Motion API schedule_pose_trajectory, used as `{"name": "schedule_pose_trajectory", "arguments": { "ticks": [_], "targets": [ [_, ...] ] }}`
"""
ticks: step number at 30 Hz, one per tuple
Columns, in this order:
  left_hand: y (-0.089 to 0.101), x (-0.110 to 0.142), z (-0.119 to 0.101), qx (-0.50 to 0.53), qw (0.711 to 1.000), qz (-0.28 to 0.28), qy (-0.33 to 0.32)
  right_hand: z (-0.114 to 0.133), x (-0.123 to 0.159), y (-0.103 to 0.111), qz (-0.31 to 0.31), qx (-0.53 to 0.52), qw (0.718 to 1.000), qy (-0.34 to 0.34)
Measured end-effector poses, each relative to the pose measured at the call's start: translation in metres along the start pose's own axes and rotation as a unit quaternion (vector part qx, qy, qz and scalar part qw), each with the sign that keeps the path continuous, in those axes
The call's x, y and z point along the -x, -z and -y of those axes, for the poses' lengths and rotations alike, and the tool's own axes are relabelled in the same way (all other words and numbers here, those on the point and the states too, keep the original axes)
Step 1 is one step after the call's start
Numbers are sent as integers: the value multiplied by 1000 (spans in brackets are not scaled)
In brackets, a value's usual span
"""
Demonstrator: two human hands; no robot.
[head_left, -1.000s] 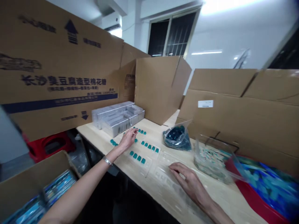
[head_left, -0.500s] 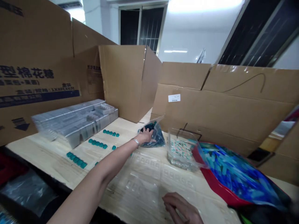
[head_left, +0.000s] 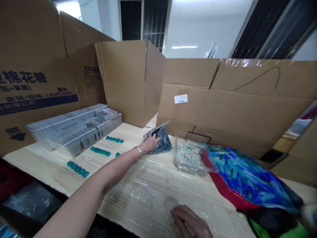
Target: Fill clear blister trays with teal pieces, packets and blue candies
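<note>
My left hand (head_left: 151,143) reaches to the mouth of a clear plastic bag (head_left: 162,145) full of dark teal pieces. Its fingers look bent and a little apart among the pieces, with the tips partly hidden. A bracelet circles that wrist. Low in the view, my right hand (head_left: 190,222) hovers over or rests on the near part of the table, fingers curled towards the thumb; whatever lies between them cannot be made out. Clear plastic trays with moulded hollows (head_left: 155,170) lie flat between the hands. Short rows of teal pieces (head_left: 100,151) are laid out on the left.
Stacked clear plastic trays (head_left: 81,127) stand at the left. A clear tub (head_left: 193,167) holds many small pale and teal pieces. Right of it is a red-rimmed tray (head_left: 226,190) with blue pieces or a blue pattern. Cardboard boxes (head_left: 123,76) wall the table's back.
The fingers of my left hand have gone from spread over the bag to more bent at its mouth. My right hand keeps much the same pose. The view has shifted slightly.
</note>
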State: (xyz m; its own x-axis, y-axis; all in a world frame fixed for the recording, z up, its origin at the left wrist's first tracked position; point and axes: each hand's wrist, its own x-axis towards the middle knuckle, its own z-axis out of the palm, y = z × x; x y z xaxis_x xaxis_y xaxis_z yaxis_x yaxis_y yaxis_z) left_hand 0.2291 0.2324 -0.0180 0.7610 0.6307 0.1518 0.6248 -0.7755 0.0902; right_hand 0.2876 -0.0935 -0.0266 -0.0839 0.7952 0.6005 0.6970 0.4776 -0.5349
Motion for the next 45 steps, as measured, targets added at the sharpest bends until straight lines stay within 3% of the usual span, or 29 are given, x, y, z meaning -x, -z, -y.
{"name": "schedule_pose_trajectory", "arguments": {
  "ticks": [4,8,13,16,21,27,31,33,38,40,42,45],
  "targets": [
    [0,-4,-1,57,998,6,21,9,4,7,7,-4,1000,-25],
    [13,-5,3,161,985,-25,57,14,6,13,13,-12,1000,-23],
    [39,-14,4,348,923,-96,134,17,6,17,10,-7,999,-30],
    [54,-22,-1,488,847,-100,184,18,6,16,15,-9,999,-41],
    [74,-11,-16,709,677,-41,193,17,-3,24,15,6,998,-67],
    [76,61,-52,859,484,18,164,-2,-61,38,-42,43,995,-84],
    [70,115,-75,898,410,22,160,-20,-110,21,-55,-38,992,-112],
    [65,140,-82,900,410,0,151,-22,-127,6,-46,-83,988,-125],
    [50,187,-80,844,510,-67,153,-9,-144,-27,48,-118,979,-158],
    [45,200,-73,825,534,-69,171,-6,-144,-39,69,-144,968,-194],
    [40,209,-66,818,542,-64,182,-7,-142,-50,67,-208,949,-228],
    [32,222,-56,833,521,-48,180,-13,-139,-66,57,-333,903,-264]
  ]
}}
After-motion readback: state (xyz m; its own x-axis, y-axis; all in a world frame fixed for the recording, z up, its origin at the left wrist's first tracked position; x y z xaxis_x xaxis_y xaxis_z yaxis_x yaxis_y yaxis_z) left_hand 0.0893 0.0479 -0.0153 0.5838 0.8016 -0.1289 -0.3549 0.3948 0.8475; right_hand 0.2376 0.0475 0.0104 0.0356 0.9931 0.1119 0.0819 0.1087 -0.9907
